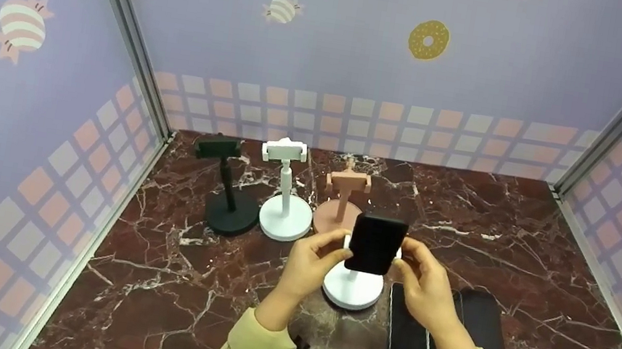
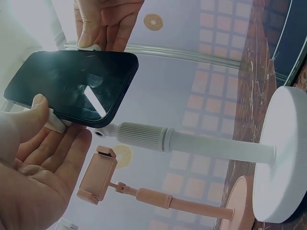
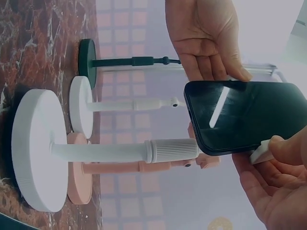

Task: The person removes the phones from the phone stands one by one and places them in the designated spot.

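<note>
A black smartphone sits in the clamp of a white phone stand, its dark screen towards me. At the phone's left edge, my left hand pinches the clamp's end, thumb in front and fingers behind. On the opposite side my right hand pinches the other clamp end the same way. The left wrist view shows the stand's ribbed collar and upright pole leading down to its round base. Most of the clamp is hidden behind the phone.
Behind stand a dark green phone stand, another white one and a pink one, all with bare clamps. Several dark phones lie by my right forearm on the marbled tabletop. Patterned panels enclose the table.
</note>
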`<state>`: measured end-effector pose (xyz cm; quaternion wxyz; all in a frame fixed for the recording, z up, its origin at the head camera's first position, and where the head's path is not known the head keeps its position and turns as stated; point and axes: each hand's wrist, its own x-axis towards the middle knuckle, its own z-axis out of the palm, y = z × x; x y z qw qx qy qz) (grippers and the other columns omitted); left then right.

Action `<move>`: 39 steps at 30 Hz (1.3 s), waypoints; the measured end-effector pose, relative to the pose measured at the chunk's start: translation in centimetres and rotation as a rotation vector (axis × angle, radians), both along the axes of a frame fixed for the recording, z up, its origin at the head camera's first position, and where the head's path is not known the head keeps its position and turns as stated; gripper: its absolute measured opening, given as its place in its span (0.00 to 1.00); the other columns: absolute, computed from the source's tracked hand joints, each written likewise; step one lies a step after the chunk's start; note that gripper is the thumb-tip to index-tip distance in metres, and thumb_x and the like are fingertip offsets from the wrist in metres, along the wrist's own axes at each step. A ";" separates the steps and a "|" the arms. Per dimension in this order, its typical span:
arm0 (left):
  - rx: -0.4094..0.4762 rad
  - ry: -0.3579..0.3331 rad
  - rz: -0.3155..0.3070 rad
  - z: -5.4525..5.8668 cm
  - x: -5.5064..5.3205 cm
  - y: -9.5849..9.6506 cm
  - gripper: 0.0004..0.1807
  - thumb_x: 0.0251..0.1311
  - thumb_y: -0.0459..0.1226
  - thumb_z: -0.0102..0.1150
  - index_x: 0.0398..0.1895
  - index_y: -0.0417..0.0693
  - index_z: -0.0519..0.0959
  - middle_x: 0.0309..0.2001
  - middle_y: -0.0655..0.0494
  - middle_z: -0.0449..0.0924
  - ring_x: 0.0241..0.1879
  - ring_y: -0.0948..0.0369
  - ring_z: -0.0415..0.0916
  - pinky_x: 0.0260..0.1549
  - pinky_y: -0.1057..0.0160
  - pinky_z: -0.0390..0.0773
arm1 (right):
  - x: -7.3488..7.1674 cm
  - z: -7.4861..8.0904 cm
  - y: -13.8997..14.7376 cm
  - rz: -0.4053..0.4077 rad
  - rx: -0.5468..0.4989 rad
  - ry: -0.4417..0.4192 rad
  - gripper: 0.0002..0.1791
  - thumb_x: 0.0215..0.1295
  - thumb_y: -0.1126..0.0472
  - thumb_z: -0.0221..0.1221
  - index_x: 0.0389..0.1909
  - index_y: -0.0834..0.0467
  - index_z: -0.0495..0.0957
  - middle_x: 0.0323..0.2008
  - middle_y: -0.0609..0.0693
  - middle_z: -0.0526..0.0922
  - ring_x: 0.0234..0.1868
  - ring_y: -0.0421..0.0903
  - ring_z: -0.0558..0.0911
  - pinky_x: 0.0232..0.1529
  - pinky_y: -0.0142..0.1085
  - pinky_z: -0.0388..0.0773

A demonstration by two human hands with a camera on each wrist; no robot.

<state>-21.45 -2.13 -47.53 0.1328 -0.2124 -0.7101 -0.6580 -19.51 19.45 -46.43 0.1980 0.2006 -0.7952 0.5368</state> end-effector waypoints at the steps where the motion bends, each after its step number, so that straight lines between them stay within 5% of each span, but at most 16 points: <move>1: 0.002 0.001 -0.008 -0.1 0.0 0.0 0.18 0.60 0.28 0.69 0.53 0.28 0.83 0.46 0.35 0.87 0.40 0.68 0.82 0.41 0.68 0.85 | 0.1 -0.1 0.0 0.001 0.004 -0.008 0.17 0.64 0.83 0.57 0.54 0.74 0.76 0.49 0.66 0.83 0.49 0.27 0.79 0.47 0.19 0.79; 10: -0.014 -0.001 -0.030 -0.8 0.0 0.0 0.18 0.60 0.28 0.69 0.52 0.28 0.83 0.46 0.34 0.87 0.42 0.68 0.83 0.42 0.69 0.86 | 0.4 -0.6 0.4 0.030 -0.014 -0.030 0.18 0.63 0.85 0.56 0.53 0.74 0.77 0.48 0.65 0.84 0.46 0.29 0.81 0.43 0.25 0.84; 24: -0.040 -0.019 -0.023 -0.5 0.1 -0.1 0.18 0.60 0.30 0.70 0.52 0.30 0.84 0.45 0.37 0.88 0.42 0.67 0.84 0.40 0.70 0.85 | 0.6 0.1 0.6 0.044 0.041 -0.032 0.18 0.65 0.79 0.61 0.55 0.70 0.77 0.51 0.61 0.85 0.52 0.32 0.83 0.51 0.26 0.84; 33: -0.044 -0.032 -0.021 -0.6 0.0 -0.1 0.18 0.59 0.30 0.71 0.52 0.30 0.84 0.46 0.37 0.88 0.43 0.65 0.84 0.40 0.69 0.85 | 0.7 1.5 -0.6 -0.058 0.166 0.261 0.38 0.61 0.72 0.69 0.71 0.70 0.63 0.66 0.64 0.73 0.63 0.49 0.76 0.65 0.23 0.69; 39: -0.024 -0.024 -0.043 -0.7 -0.1 -0.2 0.18 0.59 0.29 0.70 0.52 0.29 0.84 0.45 0.35 0.88 0.42 0.65 0.85 0.40 0.68 0.86 | 0.9 2.8 -2.2 -0.128 0.264 0.436 0.40 0.73 0.48 0.62 0.73 0.69 0.61 0.72 0.68 0.65 0.70 0.60 0.66 0.73 0.40 0.62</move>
